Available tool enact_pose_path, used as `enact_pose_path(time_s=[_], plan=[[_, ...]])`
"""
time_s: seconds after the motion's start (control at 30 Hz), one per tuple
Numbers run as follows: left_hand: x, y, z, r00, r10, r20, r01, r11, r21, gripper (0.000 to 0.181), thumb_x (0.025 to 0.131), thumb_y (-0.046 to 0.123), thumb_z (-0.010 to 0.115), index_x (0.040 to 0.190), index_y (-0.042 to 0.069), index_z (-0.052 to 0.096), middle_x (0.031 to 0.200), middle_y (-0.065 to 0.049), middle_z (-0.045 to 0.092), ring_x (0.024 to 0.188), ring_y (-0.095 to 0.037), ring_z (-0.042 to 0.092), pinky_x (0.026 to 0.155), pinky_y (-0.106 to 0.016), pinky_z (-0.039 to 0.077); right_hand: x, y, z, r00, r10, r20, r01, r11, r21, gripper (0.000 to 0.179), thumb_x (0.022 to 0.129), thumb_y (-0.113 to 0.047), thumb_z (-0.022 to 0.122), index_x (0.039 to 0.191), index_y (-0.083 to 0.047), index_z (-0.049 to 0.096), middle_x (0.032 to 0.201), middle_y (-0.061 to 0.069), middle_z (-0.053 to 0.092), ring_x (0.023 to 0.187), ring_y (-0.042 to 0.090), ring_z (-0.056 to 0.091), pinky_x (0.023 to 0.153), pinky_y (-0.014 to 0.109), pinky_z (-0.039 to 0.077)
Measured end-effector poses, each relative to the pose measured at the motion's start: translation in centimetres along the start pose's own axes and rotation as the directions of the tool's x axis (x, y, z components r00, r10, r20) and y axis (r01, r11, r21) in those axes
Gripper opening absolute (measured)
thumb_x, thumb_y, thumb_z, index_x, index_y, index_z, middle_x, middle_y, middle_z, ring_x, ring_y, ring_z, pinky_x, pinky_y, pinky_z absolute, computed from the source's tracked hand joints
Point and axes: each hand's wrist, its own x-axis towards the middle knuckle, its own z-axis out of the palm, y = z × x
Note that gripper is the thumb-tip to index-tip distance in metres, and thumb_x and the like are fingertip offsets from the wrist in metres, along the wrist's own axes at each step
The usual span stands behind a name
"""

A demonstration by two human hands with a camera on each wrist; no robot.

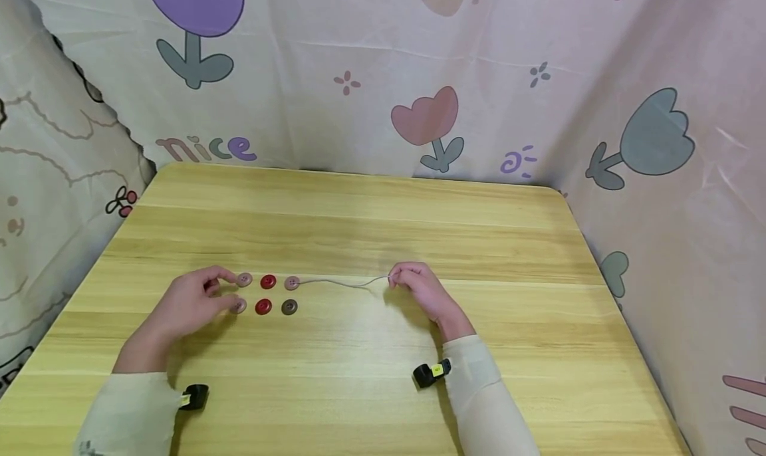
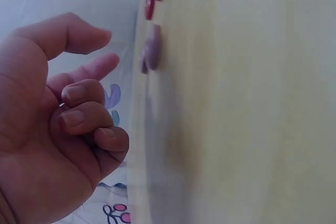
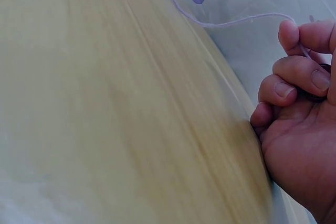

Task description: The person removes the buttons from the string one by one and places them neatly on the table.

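On the table [image 1: 359, 349] lie two short rows of round buttons. The far row has a pale pink button [image 1: 244, 280], a red button [image 1: 268, 281] and a mauve button [image 1: 292, 283]; the near row has another pale pink button [image 1: 239, 305], a red button [image 1: 263, 306] and a grey-brown button [image 1: 290, 307]. My left hand [image 1: 194, 300] is at the left end, thumb and forefinger spread beside the pale pink buttons, other fingers curled. A thin cord [image 1: 335, 281] runs from the mauve button to my right hand [image 1: 421, 286], which pinches it. Something dark [image 3: 315, 96] shows under that hand's curled fingers.
A printed curtain [image 1: 359, 110] hangs behind the table and along both sides. Each sleeve carries a small black camera, one at the left wrist [image 1: 194, 397] and one at the right [image 1: 426, 375].
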Motion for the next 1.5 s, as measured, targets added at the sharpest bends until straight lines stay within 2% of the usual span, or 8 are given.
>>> enact_pose_path(time_s=[0.17,0.27,0.5,0.73,1.0,1.13,1.27,1.5], plan=[[0.8,1.4,-0.2,0.997,0.055,-0.060,-0.054,0.998,0.011,0.028,0.096,0.026,0.068,0.113,0.004,0.065,0.067,-0.002,0.035,0.054,-0.016,0.034,0.048,-0.030,0.032,0.0,-0.1,0.0,1.000,-0.009,-0.011,0.009,1.000,0.003,0.023,0.094,0.005,0.042,0.088,0.018,0.059,0.085,0.017,0.057,0.087,0.045,0.043,0.085,0.045,0.036],[1.4,2.4,-0.1,0.994,0.085,-0.071,-0.085,0.996,0.005,0.028,0.096,0.023,0.068,0.115,0.004,0.065,0.067,-0.002,0.036,0.053,-0.015,0.033,0.050,-0.031,0.031,0.0,-0.1,0.0,1.000,-0.017,-0.019,0.017,1.000,0.003,0.023,0.094,0.002,0.043,0.087,0.015,0.060,0.086,0.013,0.059,0.088,0.042,0.045,0.086,0.045,0.037],[3.3,5.0,0.5,0.996,0.089,-0.027,-0.090,0.995,-0.049,0.029,0.093,0.015,0.064,0.121,0.006,0.063,0.070,-0.004,0.037,0.054,-0.016,0.032,0.049,-0.032,0.029,-0.1,-0.1,0.0,0.999,-0.035,-0.022,0.035,0.999,-0.004,0.023,0.093,-0.004,0.046,0.085,0.010,0.062,0.086,0.012,0.059,0.087,0.033,0.047,0.086,0.042,0.037],[4.6,7.3,1.5,0.990,0.137,-0.016,-0.138,0.987,-0.077,0.028,0.092,0.012,0.064,0.119,0.006,0.064,0.067,-0.004,0.036,0.053,-0.018,0.032,0.053,-0.034,0.030,0.0,-0.3,0.2,0.999,-0.025,-0.023,0.025,1.000,0.009,0.022,0.094,0.000,0.044,0.086,0.012,0.061,0.087,0.016,0.059,0.090,0.038,0.048,0.088,0.045,0.037],[5.9,9.4,3.4,0.987,0.153,0.040,-0.142,0.971,-0.193,0.030,0.091,0.011,0.065,0.120,0.005,0.063,0.068,-0.004,0.034,0.052,-0.018,0.036,0.051,-0.030,0.038,-0.1,-0.2,0.2,1.000,-0.023,-0.020,0.023,1.000,0.008,0.022,0.093,-0.004,0.047,0.087,0.010,0.063,0.084,0.009,0.058,0.087,0.028,0.048,0.088,0.042,0.037],[6.2,10.7,4.6,0.978,0.201,0.057,-0.189,0.968,-0.164,0.027,0.091,0.012,0.064,0.118,0.005,0.064,0.066,-0.002,0.032,0.051,-0.016,0.033,0.052,-0.032,0.036,-0.1,0.0,0.2,0.999,-0.029,-0.023,0.029,1.000,-0.005,0.022,0.093,-0.005,0.048,0.087,0.011,0.062,0.085,0.007,0.058,0.088,0.028,0.049,0.088,0.042,0.038],[6.4,11.9,6.0,0.965,0.251,0.080,-0.242,0.964,-0.112,0.027,0.091,0.013,0.063,0.116,0.005,0.066,0.063,0.000,0.032,0.053,-0.015,0.026,0.056,-0.035,0.029,-0.1,0.1,0.3,0.999,-0.025,-0.023,0.025,1.000,-0.007,0.023,0.093,-0.006,0.048,0.088,0.011,0.062,0.085,0.012,0.057,0.087,0.028,0.048,0.088,0.043,0.038],[7.0,13.2,8.9,0.948,0.276,0.157,-0.262,0.959,-0.103,0.029,0.092,0.017,0.063,0.117,0.003,0.067,0.058,0.003,0.031,0.049,-0.012,0.025,0.052,-0.032,0.030,-0.4,0.1,0.4,1.000,-0.009,-0.027,0.009,1.000,0.000,0.025,0.092,-0.009,0.047,0.089,0.012,0.061,0.085,0.023,0.051,0.085,0.028,0.047,0.086,0.041,0.038]])
